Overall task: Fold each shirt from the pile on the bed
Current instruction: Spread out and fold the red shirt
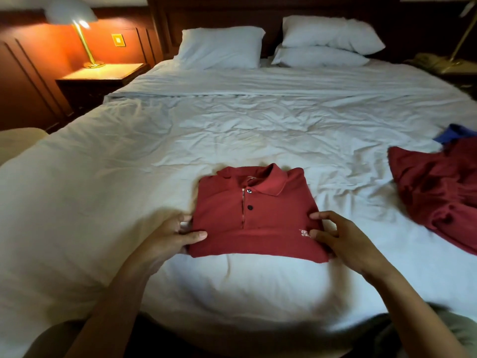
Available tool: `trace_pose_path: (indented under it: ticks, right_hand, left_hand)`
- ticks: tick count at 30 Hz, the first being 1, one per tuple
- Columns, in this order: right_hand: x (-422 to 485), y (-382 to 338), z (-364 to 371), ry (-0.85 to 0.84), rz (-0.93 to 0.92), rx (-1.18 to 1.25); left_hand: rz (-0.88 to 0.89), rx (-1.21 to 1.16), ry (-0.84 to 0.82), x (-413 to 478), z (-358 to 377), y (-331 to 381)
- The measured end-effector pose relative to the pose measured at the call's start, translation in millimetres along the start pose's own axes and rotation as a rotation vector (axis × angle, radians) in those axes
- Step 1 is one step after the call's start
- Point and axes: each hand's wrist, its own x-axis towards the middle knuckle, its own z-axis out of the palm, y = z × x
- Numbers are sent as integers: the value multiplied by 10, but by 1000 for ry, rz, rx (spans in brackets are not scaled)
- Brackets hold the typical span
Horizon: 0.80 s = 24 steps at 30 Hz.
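edges of the folded red shirt are pinched by curled fingers of left hand and right hand, likely so the folds are kept.

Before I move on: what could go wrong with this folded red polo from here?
The left hand and right hand pinch the folded dark red polo shirt only at its near edges; lifting could let layers sag open. Set rightward, it may tangle with the crumpled dark red shirt there.
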Motion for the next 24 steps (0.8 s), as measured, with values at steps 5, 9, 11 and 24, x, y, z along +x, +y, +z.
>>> trace_pose_path:
  ticks: [5, 9, 11, 24]
  right_hand:
    - [39, -115, -106, 134, -14, -196]
    - [498, -247, -80, 228, -26, -293]
    - [828, -303, -7, 227, -8, -321]
    - [1600, -280, -38, 248, 0, -315]
  left_hand:
    - [-5, 135, 102, 93, -58, 129]
    - [116, 333, 310, 609, -24, 404]
    - [114, 409, 307, 962, 37, 506]
    - [210, 370, 54, 1793, -16, 469]
